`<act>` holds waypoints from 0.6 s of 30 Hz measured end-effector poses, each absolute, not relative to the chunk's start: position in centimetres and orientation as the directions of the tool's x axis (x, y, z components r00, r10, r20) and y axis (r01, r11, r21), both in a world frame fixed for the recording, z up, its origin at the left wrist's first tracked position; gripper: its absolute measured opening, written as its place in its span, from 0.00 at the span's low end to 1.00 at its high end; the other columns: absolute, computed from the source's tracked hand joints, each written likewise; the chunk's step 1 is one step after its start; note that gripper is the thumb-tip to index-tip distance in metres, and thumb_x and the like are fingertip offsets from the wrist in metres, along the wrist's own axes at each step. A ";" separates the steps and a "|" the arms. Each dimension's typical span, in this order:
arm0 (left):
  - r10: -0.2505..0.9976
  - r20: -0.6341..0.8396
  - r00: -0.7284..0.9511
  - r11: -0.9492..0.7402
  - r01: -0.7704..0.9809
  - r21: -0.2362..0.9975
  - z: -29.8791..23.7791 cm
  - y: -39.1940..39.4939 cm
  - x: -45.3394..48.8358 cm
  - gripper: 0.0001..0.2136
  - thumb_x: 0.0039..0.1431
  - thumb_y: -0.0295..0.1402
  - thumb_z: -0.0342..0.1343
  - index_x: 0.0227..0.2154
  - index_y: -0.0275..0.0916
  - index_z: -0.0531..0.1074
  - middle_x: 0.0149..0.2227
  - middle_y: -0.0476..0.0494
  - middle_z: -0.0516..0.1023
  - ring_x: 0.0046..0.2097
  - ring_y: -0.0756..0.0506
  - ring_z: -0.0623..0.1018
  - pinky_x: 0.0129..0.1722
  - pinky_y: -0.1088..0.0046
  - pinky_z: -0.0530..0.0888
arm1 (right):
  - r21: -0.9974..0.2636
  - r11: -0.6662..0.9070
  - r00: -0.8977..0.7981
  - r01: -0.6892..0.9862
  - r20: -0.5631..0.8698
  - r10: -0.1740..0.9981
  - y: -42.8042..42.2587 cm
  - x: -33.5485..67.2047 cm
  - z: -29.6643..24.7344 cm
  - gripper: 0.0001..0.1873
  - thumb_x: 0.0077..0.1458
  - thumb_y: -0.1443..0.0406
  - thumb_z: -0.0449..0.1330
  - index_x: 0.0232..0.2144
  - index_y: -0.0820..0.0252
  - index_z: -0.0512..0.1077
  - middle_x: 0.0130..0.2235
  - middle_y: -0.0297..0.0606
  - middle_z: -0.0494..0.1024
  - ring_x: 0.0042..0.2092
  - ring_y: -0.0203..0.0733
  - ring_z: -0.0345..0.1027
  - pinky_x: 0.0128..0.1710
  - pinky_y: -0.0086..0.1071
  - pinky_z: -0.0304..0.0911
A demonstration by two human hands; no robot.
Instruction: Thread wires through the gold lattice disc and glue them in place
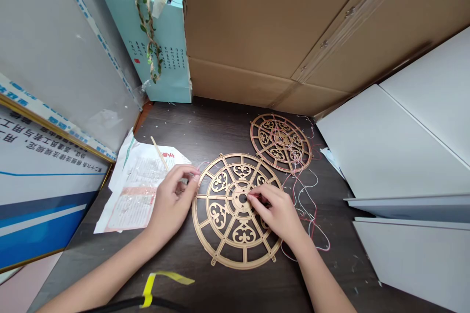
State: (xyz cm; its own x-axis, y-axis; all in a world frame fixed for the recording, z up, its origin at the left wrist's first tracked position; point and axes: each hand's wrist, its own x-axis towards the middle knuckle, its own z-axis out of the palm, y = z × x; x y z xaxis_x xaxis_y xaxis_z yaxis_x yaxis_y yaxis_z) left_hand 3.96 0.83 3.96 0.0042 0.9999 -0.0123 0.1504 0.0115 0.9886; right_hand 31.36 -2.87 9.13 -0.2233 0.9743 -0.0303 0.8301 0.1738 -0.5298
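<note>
A round openwork wooden panel, with scroll cut-outs and a hole at its centre, lies flat on the dark table. At its upper left rim, the fingers of my left hand are pinched on the end of a thin pinkish wire. My right hand reaches over the panel's right side, its thumb and forefinger closed on a thin red wire beside the centre hole. Loose red and white wires trail over the table to the right. Behind, a second round wooden panel lies with wires tangled across it.
A printed paper sheet with a thin wooden stick lies on the left. A large cardboard box and a light blue paper bag stand at the back. White panels border the right; yellow tape sticks up in front.
</note>
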 end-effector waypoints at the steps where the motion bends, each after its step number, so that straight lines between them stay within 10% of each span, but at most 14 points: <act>1: 0.997 0.049 0.063 -0.061 0.215 0.975 3.8 0.6 4.2 0.07 0.67 0.40 0.56 0.40 0.44 0.74 0.45 0.50 0.75 0.45 0.53 0.75 0.39 0.78 0.73 | -0.544 0.191 -0.242 0.817 -0.024 0.970 -2.9 31.2 9.2 0.06 0.67 0.62 0.58 0.39 0.55 0.75 0.40 0.33 0.78 0.42 0.34 0.71 0.44 0.30 0.64; 12: 0.813 0.362 0.456 -0.547 0.386 0.743 2.8 -0.6 5.1 0.10 0.68 0.27 0.53 0.49 0.44 0.73 0.43 0.49 0.76 0.45 0.51 0.73 0.44 0.72 0.72 | -0.756 0.250 -0.352 0.604 0.028 0.936 -4.6 28.9 11.7 0.07 0.67 0.66 0.56 0.34 0.59 0.70 0.28 0.30 0.72 0.27 0.28 0.62 0.28 0.24 0.57; 18: 0.858 0.442 0.263 -0.513 0.387 0.766 2.7 -0.4 4.6 0.09 0.65 0.26 0.57 0.46 0.43 0.73 0.42 0.52 0.79 0.45 0.54 0.78 0.47 0.78 0.75 | -0.248 0.118 0.049 0.962 0.578 0.815 -3.3 33.9 13.3 0.04 0.61 0.66 0.62 0.37 0.61 0.75 0.28 0.33 0.72 0.29 0.31 0.62 0.33 0.27 0.60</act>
State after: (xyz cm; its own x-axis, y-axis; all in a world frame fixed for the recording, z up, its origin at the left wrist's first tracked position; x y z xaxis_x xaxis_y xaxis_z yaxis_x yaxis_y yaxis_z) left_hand 4.61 -0.45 2.70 0.2626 0.8580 0.4415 0.3873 -0.5128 0.7662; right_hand 33.88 -3.31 13.32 0.0491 0.8147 0.5779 0.9616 0.1179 -0.2480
